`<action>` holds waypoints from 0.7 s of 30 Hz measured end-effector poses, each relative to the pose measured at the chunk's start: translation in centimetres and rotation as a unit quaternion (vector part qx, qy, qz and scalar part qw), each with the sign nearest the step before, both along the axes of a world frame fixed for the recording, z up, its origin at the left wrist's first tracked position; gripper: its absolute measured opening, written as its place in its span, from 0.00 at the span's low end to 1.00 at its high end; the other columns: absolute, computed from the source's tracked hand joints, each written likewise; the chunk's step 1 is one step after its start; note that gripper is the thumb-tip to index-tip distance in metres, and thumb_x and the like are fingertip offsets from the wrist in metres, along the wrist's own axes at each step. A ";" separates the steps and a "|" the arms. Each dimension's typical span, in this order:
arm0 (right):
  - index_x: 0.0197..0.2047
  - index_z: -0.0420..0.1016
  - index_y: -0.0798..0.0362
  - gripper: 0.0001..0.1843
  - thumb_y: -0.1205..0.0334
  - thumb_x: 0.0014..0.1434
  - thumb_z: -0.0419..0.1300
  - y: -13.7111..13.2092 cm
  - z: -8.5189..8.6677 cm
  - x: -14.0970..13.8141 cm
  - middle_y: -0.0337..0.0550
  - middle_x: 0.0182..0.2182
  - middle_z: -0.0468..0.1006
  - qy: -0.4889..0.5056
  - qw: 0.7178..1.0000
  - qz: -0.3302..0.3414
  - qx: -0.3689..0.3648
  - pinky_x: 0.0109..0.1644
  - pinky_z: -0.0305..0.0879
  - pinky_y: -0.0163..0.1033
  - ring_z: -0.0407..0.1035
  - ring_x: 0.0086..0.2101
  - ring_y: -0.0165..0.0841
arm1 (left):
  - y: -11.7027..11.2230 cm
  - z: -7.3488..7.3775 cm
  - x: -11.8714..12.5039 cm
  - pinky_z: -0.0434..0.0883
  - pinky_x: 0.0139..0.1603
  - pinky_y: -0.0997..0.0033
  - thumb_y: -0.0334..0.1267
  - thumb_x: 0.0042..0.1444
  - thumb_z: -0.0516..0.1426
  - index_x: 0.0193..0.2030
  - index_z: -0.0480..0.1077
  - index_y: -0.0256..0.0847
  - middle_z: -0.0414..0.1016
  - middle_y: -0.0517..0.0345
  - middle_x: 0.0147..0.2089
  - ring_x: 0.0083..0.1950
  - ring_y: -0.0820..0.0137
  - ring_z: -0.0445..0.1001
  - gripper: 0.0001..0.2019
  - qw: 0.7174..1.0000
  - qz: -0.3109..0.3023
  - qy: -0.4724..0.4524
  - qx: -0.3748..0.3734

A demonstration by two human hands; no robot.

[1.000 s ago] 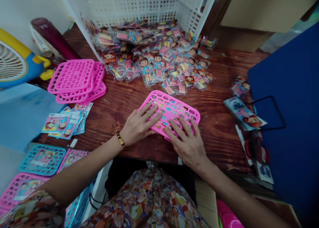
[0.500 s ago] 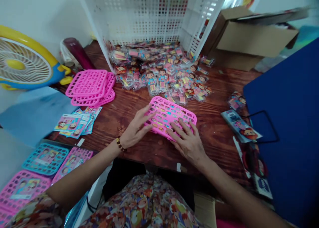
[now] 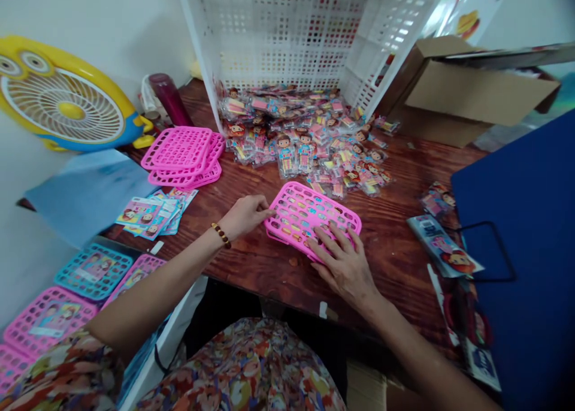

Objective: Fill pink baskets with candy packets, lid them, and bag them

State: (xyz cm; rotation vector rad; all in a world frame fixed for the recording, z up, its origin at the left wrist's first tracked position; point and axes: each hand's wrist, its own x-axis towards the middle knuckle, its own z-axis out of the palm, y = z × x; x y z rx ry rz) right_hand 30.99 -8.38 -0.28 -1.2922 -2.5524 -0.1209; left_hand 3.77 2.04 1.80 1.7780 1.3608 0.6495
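A pink plastic basket [image 3: 299, 210] with a slotted top lies at an angle on the table in front of me, small coloured things showing through its slots. At its left corner, the thumb and fingers of my left hand [image 3: 247, 215] are pinched on the rim. My right hand [image 3: 348, 264] rests on the right part of the top with fingers spread. Just beyond the basket is a loose heap of small clear packets [image 3: 314, 153] printed with cartoon figures. What lies under the slotted top is mostly hidden.
A white crate [image 3: 287, 39] lies behind the packets. Pink slotted lids [image 3: 179, 150], printed cards [image 3: 150, 213] and a yellow fan [image 3: 72, 99] are at left. Labelled baskets [image 3: 92, 270] sit lower left. A cardboard box [image 3: 476, 90], scissors [image 3: 478, 324] and blue panel [image 3: 530, 231] stand right.
My left hand has drawn its spread fingers back from the top and pinched the basket's left corner. My right hand stays spread on the top. The whole view has shifted slightly.
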 end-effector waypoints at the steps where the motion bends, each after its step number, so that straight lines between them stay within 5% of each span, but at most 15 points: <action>1: 0.64 0.64 0.45 0.24 0.57 0.65 0.57 0.0 0.0 0.1 0.42 0.66 0.62 0.002 1.000 0.003 -0.001 0.69 0.43 0.63 0.47 0.67 0.45 | -0.1 -0.2 0.0 0.62 0.24 0.73 0.53 0.50 0.60 0.26 0.69 0.41 0.72 0.62 0.22 0.23 0.72 0.69 0.16 1.000 -0.002 -0.010 -0.010; 7: 0.64 0.65 0.43 0.24 0.59 0.65 0.57 0.1 -0.1 0.2 0.41 0.66 0.62 0.012 1.000 0.004 -0.006 0.69 0.42 0.62 0.48 0.67 0.45 | -0.6 -1.4 -0.2 0.68 0.28 0.72 0.54 0.54 0.58 0.29 0.68 0.40 0.73 0.61 0.25 0.27 0.71 0.71 0.17 0.998 0.007 -0.057 -0.011; 9: 0.63 0.66 0.42 0.24 0.61 0.64 0.57 0.1 -0.2 0.1 0.40 0.65 0.63 0.018 1.000 -0.001 -0.007 0.69 0.42 0.62 0.48 0.67 0.45 | -1.0 -1.8 0.1 0.70 0.31 0.71 0.52 0.56 0.57 0.40 0.71 0.39 0.73 0.61 0.28 0.29 0.71 0.71 0.16 0.998 0.014 -0.067 -0.004; 12: 0.63 0.66 0.41 0.24 0.62 0.64 0.57 0.1 -0.3 0.0 0.40 0.65 0.64 0.029 1.000 -0.006 -0.010 0.69 0.42 0.62 0.48 0.67 0.45 | -1.7 -2.7 0.6 0.73 0.48 0.64 0.49 0.61 0.53 0.59 0.65 0.40 0.78 0.53 0.45 0.45 0.67 0.75 0.23 0.996 0.018 -0.083 0.037; 15: 0.64 0.65 0.41 0.25 0.62 0.64 0.56 0.2 -0.2 0.1 0.39 0.66 0.63 0.030 0.999 -0.006 -0.018 0.69 0.42 0.62 0.47 0.68 0.44 | -2.2 -3.8 0.9 0.64 0.64 0.59 0.47 0.65 0.48 0.64 0.64 0.41 0.70 0.50 0.62 0.62 0.64 0.67 0.23 0.992 0.019 -0.093 0.082; 18: 0.64 0.64 0.42 0.25 0.62 0.65 0.55 0.1 0.0 0.0 0.38 0.66 0.61 0.021 0.999 -0.006 -0.025 0.69 0.42 0.62 0.46 0.68 0.45 | -2.1 -4.3 0.8 0.66 0.62 0.58 0.44 0.67 0.45 0.65 0.63 0.42 0.70 0.48 0.61 0.58 0.64 0.70 0.22 0.991 0.023 -0.041 0.122; 21: 0.63 0.66 0.42 0.23 0.61 0.66 0.55 -0.6 0.0 -0.9 0.37 0.66 0.62 0.030 0.999 -0.026 -0.014 0.68 0.44 0.62 0.49 0.67 0.46 | -1.5 -3.2 0.6 0.67 0.58 0.51 0.39 0.66 0.48 0.62 0.66 0.43 0.69 0.45 0.61 0.56 0.59 0.69 0.20 0.970 -0.007 0.118 0.214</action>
